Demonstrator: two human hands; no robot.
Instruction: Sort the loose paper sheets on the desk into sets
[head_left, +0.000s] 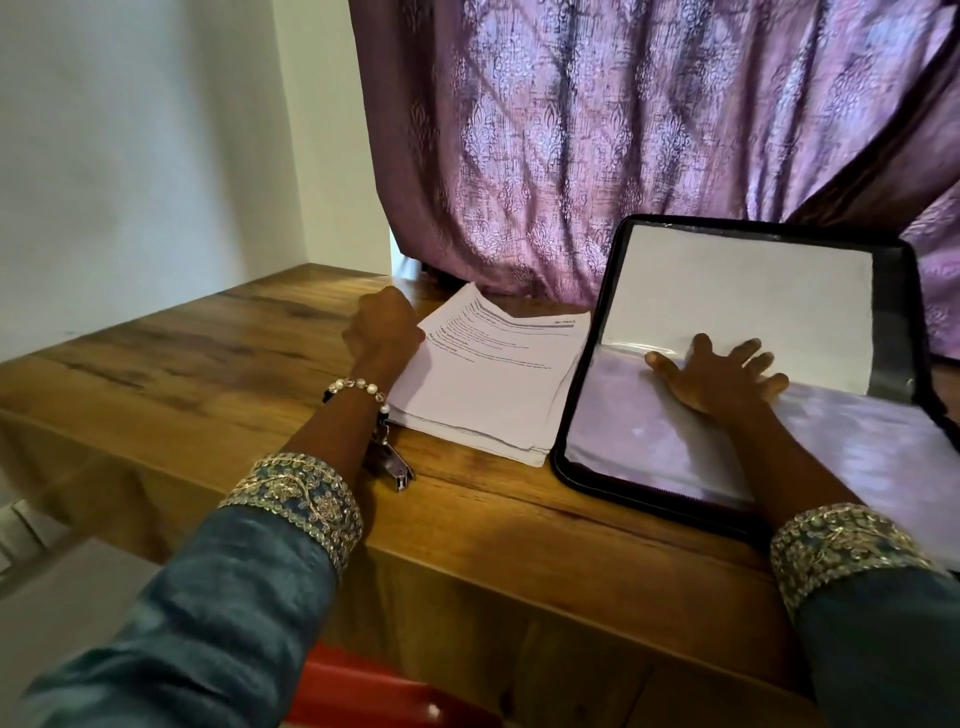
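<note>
Left hand (384, 325) lay curled at the far left edge of the paper stack (488, 384), fingers closed on the lifted top sheets (470, 317), whose corner stood bent up off the pile; the hold looked meant to peel a few pages away for a set. Right hand (719, 376) lay open, fingers spread flat, pressing on the clear sleeve of the open black folder (582, 410) just right of the stack, probably to keep the glossy page from springing up and to steady the folder while the other hand worked. A blank white sheet (743, 296) sat inside the folder's far pocket. Both stack and folder rested on the wooden desk (208, 353), touching or nearly so along the folder's left border, which kept the loose sheets within easy reach of the sleeves. A small stapler (395, 465) lay on the desk at the stack's near left corner, partly hidden under the left wrist with its bead bracelet (358, 388), likely kept ready to bind each set. Behind hung a purple curtain (597, 130). Sorting seemed barely begun, most sheets being in one pile.
</note>
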